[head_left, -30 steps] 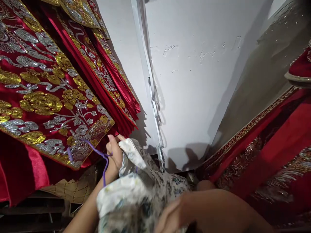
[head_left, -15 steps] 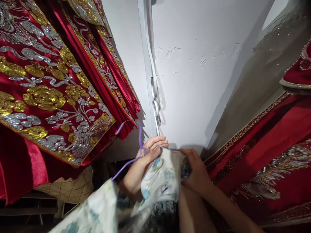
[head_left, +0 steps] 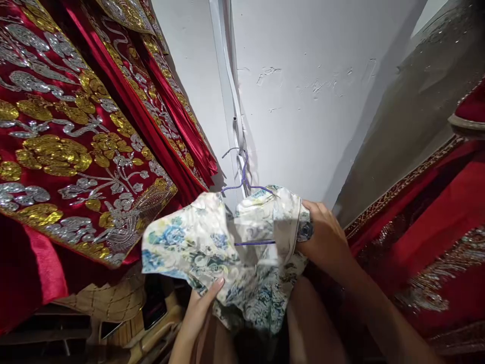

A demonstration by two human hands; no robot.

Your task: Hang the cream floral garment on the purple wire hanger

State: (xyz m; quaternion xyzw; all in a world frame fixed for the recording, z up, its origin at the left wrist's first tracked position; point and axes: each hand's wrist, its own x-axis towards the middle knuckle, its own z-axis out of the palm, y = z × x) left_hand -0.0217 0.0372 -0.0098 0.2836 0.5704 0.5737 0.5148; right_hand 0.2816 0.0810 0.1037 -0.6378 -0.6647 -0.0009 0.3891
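Note:
A cream garment with a blue floral print (head_left: 204, 237) hangs spread on a thin purple hanger (head_left: 245, 174). The hanger's hook stands at the curled part of a white metal strip (head_left: 238, 129) on the wall; whether it bears on the strip I cannot tell. My left hand (head_left: 204, 308) grips the garment's lower front, thumb on top and fingers hidden beneath the cloth. At the right shoulder of the garment, my right hand (head_left: 324, 237) is closed on the fabric, its fingertips mostly hidden. Through the neck opening, the hanger's lower bar shows.
Red garments with gold and silver embroidery (head_left: 56, 156) hang at the left. More red beaded clothing (head_left: 417, 227) is on the right, beside a grey translucent cover (head_left: 401, 116). Below left are a tan quilted item (head_left: 109, 298) and a wooden frame (head_left: 162, 323).
The hanger has moved right and up, and its arms are now inside the garment. My left hand has dropped from near the hook to the lower cloth; my right hand has shifted right.

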